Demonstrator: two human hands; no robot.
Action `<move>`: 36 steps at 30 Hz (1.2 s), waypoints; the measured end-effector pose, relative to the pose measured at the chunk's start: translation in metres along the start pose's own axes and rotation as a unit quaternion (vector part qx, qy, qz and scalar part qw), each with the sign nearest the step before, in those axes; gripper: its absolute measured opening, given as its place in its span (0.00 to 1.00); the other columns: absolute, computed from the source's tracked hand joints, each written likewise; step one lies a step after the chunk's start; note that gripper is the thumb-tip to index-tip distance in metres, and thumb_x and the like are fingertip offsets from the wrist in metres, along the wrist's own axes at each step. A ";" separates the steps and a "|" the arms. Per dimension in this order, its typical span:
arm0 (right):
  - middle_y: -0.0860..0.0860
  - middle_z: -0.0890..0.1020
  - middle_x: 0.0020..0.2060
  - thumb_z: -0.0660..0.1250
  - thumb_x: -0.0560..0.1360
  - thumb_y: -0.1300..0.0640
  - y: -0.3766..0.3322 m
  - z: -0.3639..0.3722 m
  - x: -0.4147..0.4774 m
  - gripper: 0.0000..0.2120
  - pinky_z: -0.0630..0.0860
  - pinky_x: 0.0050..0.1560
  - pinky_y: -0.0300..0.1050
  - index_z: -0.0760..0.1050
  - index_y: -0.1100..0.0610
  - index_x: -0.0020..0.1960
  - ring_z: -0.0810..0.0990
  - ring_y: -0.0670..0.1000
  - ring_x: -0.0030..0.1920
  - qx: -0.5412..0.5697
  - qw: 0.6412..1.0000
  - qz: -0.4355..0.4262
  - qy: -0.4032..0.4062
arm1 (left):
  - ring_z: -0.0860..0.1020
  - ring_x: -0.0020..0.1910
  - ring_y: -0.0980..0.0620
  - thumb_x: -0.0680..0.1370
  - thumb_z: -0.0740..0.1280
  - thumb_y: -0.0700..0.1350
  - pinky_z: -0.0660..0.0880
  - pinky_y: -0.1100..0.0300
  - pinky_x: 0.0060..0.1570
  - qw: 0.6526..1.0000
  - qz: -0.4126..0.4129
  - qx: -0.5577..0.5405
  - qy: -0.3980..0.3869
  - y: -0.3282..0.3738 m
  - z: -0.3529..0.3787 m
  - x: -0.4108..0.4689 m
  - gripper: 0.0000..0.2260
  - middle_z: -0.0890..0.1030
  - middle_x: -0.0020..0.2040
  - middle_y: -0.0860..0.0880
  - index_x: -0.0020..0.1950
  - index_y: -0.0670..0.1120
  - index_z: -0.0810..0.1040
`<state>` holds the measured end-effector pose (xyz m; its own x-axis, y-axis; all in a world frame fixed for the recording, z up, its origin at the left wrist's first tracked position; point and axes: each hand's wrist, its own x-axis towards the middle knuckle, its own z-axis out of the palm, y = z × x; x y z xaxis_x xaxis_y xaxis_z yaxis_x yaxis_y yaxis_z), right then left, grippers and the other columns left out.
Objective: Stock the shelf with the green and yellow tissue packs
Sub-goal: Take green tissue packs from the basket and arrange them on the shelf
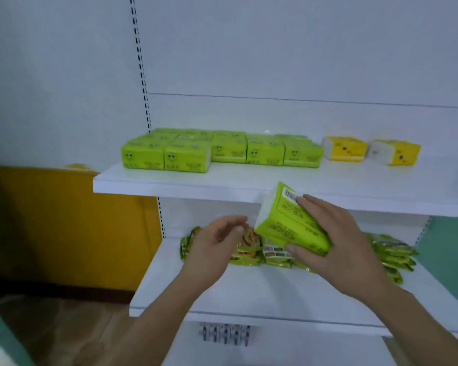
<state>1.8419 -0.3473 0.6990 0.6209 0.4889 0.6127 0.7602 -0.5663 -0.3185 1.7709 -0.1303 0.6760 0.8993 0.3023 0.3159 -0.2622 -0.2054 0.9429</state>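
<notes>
My right hand [336, 239] grips a green tissue pack [286, 220], tilted with its barcode side up, in front of the upper shelf's front edge [169, 187]. My left hand [217, 241] hovers just left of the pack with fingers loosely curled, holding nothing. On the upper shelf stand several green tissue packs [217, 150] in rows at the left. Two yellow tissue packs [345, 148] [394, 151] lie to their right, apart from each other.
The lower shelf [249, 291] carries a row of green snack packets [391, 254] behind my hands. A slotted upright [140, 67] runs up the white back panel. An orange wall [64, 220] is at the left and a teal panel [450, 260] at the right.
</notes>
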 end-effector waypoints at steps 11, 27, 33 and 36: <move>0.43 0.63 0.73 0.71 0.70 0.40 0.013 0.049 0.144 0.37 0.61 0.71 0.48 0.58 0.40 0.74 0.59 0.48 0.72 -0.006 0.995 -0.042 -0.090 | 0.72 0.62 0.61 0.79 0.63 0.47 0.69 0.61 0.62 0.950 0.084 0.275 0.119 0.006 -0.066 0.090 0.16 0.77 0.61 0.59 0.67 0.54 0.73; 0.46 0.64 0.74 0.57 0.62 0.30 0.003 0.110 0.251 0.43 0.55 0.73 0.47 0.60 0.44 0.75 0.59 0.51 0.73 -0.168 0.966 -0.056 -0.188 | 0.76 0.58 0.49 0.73 0.66 0.48 0.67 0.53 0.63 0.827 0.236 0.507 0.056 -0.023 -0.133 0.221 0.16 0.80 0.56 0.52 0.60 0.50 0.78; 0.45 0.60 0.75 0.68 0.72 0.44 -0.008 0.120 0.258 0.36 0.54 0.71 0.42 0.57 0.47 0.76 0.59 0.50 0.72 -0.182 0.963 -0.032 -0.194 | 0.79 0.49 0.51 0.72 0.59 0.52 0.74 0.56 0.52 0.813 0.305 0.491 0.069 -0.036 -0.140 0.228 0.15 0.81 0.49 0.54 0.54 0.51 0.80; 0.45 0.60 0.75 0.68 0.72 0.46 -0.013 0.120 0.259 0.36 0.55 0.71 0.42 0.56 0.46 0.76 0.59 0.49 0.72 -0.190 0.963 -0.024 -0.189 | 0.79 0.51 0.52 0.72 0.62 0.51 0.72 0.55 0.54 0.818 0.300 0.487 0.063 -0.036 -0.142 0.229 0.14 0.81 0.51 0.54 0.55 0.51 0.79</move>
<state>2.0158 -0.1343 0.7746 0.6667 0.6868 0.2894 0.7095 -0.7038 0.0358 1.9369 0.0784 0.7293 0.6518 -0.0437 0.7571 -0.1845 -0.9775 0.1024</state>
